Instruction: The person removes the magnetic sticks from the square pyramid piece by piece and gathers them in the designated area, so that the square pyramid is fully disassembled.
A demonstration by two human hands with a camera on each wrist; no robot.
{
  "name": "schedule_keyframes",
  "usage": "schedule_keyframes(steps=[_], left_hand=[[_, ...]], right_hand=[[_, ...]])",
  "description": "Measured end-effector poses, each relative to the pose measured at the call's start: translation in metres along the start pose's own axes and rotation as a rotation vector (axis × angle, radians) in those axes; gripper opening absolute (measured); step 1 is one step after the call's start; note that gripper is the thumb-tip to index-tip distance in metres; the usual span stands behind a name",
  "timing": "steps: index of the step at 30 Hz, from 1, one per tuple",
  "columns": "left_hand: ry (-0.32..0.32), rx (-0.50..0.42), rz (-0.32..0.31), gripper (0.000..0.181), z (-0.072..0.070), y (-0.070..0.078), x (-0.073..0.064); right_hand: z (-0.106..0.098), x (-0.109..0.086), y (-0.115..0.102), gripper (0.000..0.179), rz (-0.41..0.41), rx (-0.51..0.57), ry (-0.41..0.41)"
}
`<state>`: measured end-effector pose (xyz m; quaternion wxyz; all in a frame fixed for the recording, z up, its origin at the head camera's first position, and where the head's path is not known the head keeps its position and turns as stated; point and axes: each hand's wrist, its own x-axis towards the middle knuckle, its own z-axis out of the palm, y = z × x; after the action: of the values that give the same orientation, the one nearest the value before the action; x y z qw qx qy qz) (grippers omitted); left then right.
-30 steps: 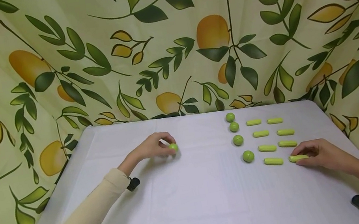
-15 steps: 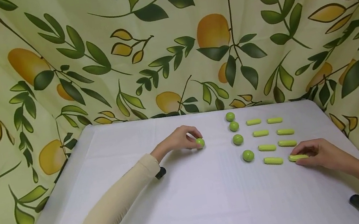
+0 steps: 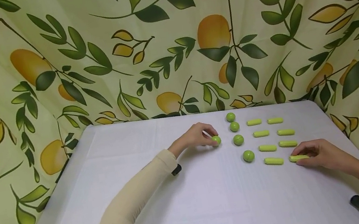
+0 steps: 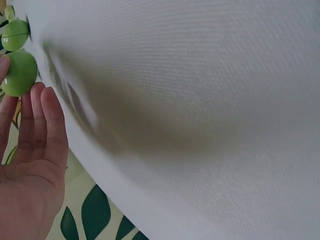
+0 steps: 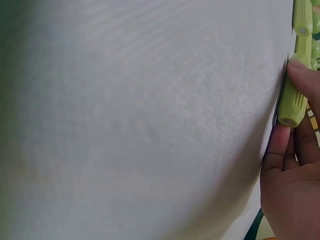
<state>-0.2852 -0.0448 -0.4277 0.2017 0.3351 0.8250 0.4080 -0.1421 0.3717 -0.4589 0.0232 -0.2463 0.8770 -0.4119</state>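
My left hand (image 3: 199,135) pinches a glossy green ball (image 3: 216,140) between thumb and fingers, close over the white cloth, just left of a column of similar balls. In the left wrist view the held ball (image 4: 22,74) sits at the fingertips, with another ball behind it. My right hand (image 3: 324,154) pinches a short yellow-green magnetic-looking rod (image 3: 295,158) at the near end of the right-hand column of rods. In the right wrist view this rod (image 5: 290,106) shows a ribbed side and a small grey dot on its end, with the thumb on it.
Several green balls (image 3: 238,140) form a column on the right half of the table (image 3: 194,197). Right of them lie several rods (image 3: 267,148) in two columns. A leaf-patterned curtain (image 3: 168,50) hangs behind the table's far edge.
My left hand has slid rightward across the table with the green ball, from left of centre to near the ball column. The right hand and its rod have stayed in place.
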Motion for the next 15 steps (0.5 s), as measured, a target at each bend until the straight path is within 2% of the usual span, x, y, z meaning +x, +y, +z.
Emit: schedule_keyframes(steps=[15], left_hand=[[0.011, 0.028, -0.006, 0.023, 0.0058, -0.0031, 0.0051]], right_hand=[[0.0003, -0.0009, 0.0001, 0.020, 0.002, 0.014, 0.002]])
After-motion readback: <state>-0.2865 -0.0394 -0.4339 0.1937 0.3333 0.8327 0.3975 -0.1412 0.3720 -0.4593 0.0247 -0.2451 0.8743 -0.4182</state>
